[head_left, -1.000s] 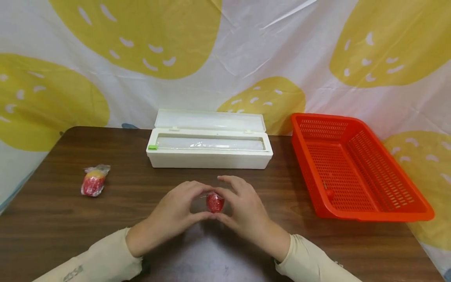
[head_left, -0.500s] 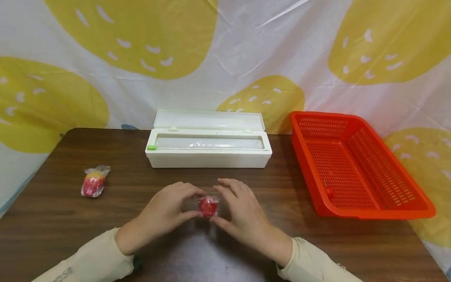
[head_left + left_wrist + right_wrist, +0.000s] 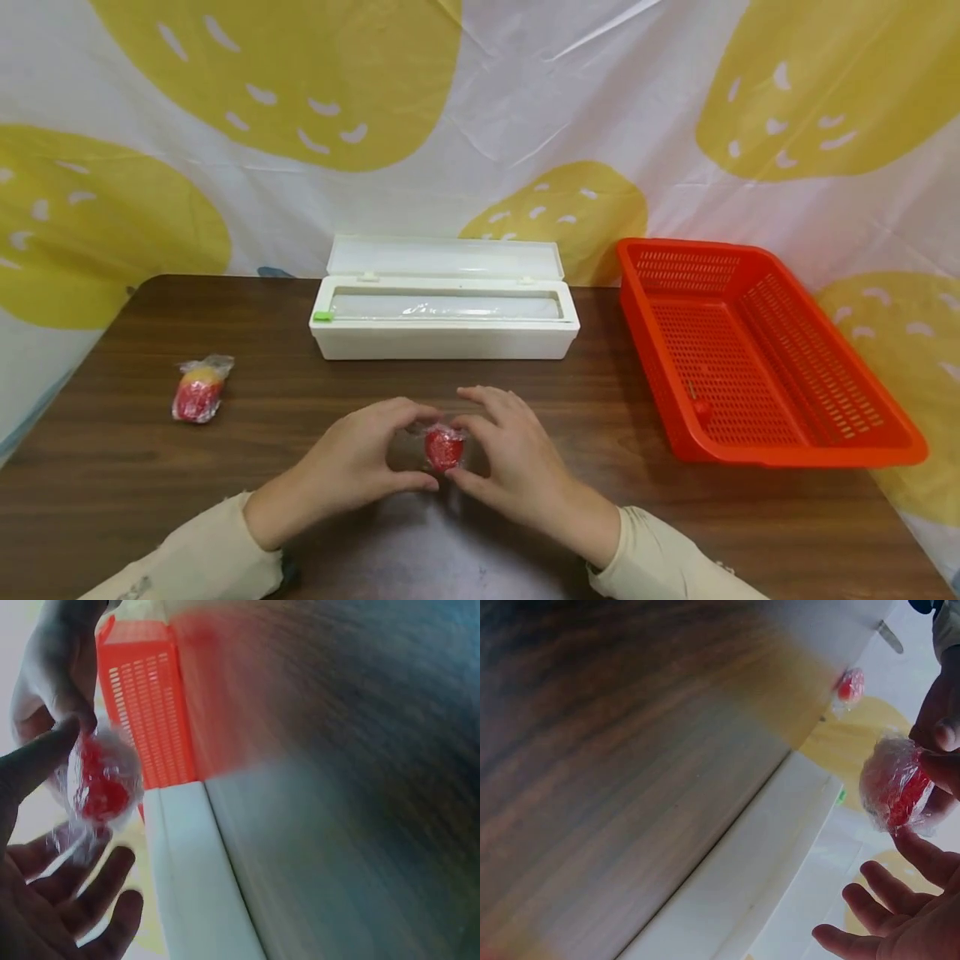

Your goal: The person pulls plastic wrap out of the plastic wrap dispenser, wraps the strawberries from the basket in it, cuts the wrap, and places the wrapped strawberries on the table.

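A small red, roundish fruit [image 3: 444, 450] in clear plastic wrap is held between both hands above the front middle of the table. My right hand [image 3: 525, 467] pinches it with thumb and index finger. My left hand [image 3: 360, 454] curves round its left side, with the index finger at the film on top and the thumb low beside it. In the left wrist view, a loose tail of plastic wrap [image 3: 67, 836] hangs by the left index finger. The right wrist view shows crinkled film round the fruit [image 3: 904, 787], while the other right fingers are spread.
A white cling film dispenser [image 3: 444, 342] stands behind the hands, lid raised, film roll inside. Far left lies a wrapped red-and-yellow fruit [image 3: 199, 393]. On the right stands a red plastic basket [image 3: 795, 454] with a small red stemmed item [image 3: 702, 410] inside.
Both hands and the wrapped fruit have shifted slightly left and toward the person. The fruit has turned, and the thumbs, which met in front of it, have moved apart.
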`<state>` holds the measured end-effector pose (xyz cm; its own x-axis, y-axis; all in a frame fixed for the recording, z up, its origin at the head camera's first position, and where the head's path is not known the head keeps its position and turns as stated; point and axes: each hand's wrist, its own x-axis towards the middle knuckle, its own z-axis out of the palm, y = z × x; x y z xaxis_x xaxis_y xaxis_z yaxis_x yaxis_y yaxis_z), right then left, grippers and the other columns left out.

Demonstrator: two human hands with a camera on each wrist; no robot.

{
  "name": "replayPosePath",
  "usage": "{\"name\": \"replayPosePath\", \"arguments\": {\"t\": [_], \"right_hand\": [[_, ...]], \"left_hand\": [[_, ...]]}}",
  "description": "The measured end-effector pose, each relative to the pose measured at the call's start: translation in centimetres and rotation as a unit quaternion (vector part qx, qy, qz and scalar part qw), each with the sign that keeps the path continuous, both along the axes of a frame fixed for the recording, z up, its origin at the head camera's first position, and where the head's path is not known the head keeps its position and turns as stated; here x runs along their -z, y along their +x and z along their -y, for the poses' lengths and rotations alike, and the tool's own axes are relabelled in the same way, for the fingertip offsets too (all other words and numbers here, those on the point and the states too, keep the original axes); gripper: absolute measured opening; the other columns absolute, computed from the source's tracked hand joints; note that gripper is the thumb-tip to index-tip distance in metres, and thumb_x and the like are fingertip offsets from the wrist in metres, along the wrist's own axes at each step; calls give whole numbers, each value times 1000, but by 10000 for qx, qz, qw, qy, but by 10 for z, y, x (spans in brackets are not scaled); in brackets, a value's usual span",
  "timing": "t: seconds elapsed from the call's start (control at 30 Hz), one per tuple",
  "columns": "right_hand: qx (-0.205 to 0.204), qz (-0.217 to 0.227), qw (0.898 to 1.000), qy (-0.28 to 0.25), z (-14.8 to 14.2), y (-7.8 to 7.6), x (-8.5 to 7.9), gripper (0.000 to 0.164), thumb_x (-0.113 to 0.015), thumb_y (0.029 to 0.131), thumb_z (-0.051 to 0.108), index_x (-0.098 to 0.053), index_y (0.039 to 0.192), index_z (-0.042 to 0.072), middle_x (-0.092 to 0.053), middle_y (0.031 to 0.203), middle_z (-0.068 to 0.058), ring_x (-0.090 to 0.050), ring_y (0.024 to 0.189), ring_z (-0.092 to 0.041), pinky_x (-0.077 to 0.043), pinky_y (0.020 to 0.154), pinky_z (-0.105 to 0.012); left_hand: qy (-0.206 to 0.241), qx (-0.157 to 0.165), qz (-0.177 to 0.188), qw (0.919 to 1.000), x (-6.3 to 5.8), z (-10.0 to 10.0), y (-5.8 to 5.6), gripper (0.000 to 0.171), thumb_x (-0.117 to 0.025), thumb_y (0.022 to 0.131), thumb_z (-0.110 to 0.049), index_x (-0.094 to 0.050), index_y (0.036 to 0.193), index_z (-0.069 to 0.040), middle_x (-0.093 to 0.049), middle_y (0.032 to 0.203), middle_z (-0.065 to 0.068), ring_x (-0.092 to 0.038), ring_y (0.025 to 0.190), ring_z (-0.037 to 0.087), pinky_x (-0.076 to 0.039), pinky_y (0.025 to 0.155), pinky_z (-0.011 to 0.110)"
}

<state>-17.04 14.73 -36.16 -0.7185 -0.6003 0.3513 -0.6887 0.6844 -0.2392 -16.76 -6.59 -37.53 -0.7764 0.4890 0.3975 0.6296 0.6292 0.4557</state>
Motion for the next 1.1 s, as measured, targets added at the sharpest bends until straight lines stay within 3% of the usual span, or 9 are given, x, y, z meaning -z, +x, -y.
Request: {"name": "replayPosePath", "arguments": {"t": [0.13, 0.23, 0.47, 0.63, 0.73, 0.87, 1.0, 1.1], "right_hand": [[-74, -99, 9999, -13, 1, 1, 2, 43, -82, 71, 33, -68, 107, 14, -57, 131, -7, -52, 124, -24, -38, 108, -47], [-102, -121, 9999, -44, 3, 2, 4, 44, -82, 72, 34, -68, 109, 15, -58, 130, -8, -53, 123, -25, -40, 106, -46], [-120, -84, 9999, 66, 3, 5, 8, 44, -83, 69, 36, -69, 105, 15, -57, 131, -8, -52, 124, -26, -43, 103, -44], [-95, -307, 9994, 151, -1, 3, 6, 49, -82, 71, 33, -65, 113, 13, -56, 131, -9, -52, 124, -28, -43, 103, -44], [-50, -436, 9989, 160, -3, 2, 3, 50, -81, 73, 32, -64, 116, 12, -56, 131, -11, -52, 124, -29, -44, 103, -43], [117, -444, 9988, 137, -8, 0, 0, 49, -81, 73, 29, -64, 116, 12, -56, 131, -11, -51, 124, -29, -44, 103, -42], [311, -304, 9989, 196, -16, -2, -4, 47, -80, 74, 28, -64, 116, 13, -55, 133, -11, -50, 126, -29, -45, 102, -43], [477, -231, 9985, 145, -24, -6, -6, 46, -81, 73, 26, -65, 114, 14, -55, 133, -10, -50, 125, -30, -46, 100, -44]], "left_hand": [[-458, -238, -879, 9948, 1, -2, 1, 60, -87, 58, -44, -68, 109, -17, -65, 113, 2, -59, 105, 17, -52, 88, 35], [-680, -215, -1336, 9885, 2, -3, 1, 56, -87, 58, -45, -71, 104, -17, -66, 107, 1, -59, 99, 16, -53, 83, 32], [-899, 38, -1381, 9863, 3, -2, 4, 53, -85, 61, -46, -70, 102, -17, -69, 98, -5, -60, 87, 12, -49, 69, 28], [-1017, -159, -1347, 9855, 1, 5, -4, 55, -84, 66, -29, -65, 115, -14, -68, 103, 0, -61, 90, 16, -52, 73, 31], [-1250, -331, -1318, 9828, -3, 26, -17, 59, -80, 67, -18, -63, 123, -13, -66, 108, 8, -62, 96, 23, -54, 81, 38], [-1649, -795, -1030, 9777, -9, 72, -36, 49, -78, 69, -12, -66, 116, -10, -68, 108, 13, -63, 99, 31, -51, 82, 47], [-1877, -1629, -479, 9675, -10, 124, -41, 43, -80, 69, -16, -68, 110, -9, -70, 106, 15, -63, 97, 35, -48, 74, 52], [-1934, -2044, -223, 9593, -9, 149, -42, 45, -80, 70, -19, -67, 111, -9, -68, 110, 17, -61, 98, 38, -46, 71, 53]]}}
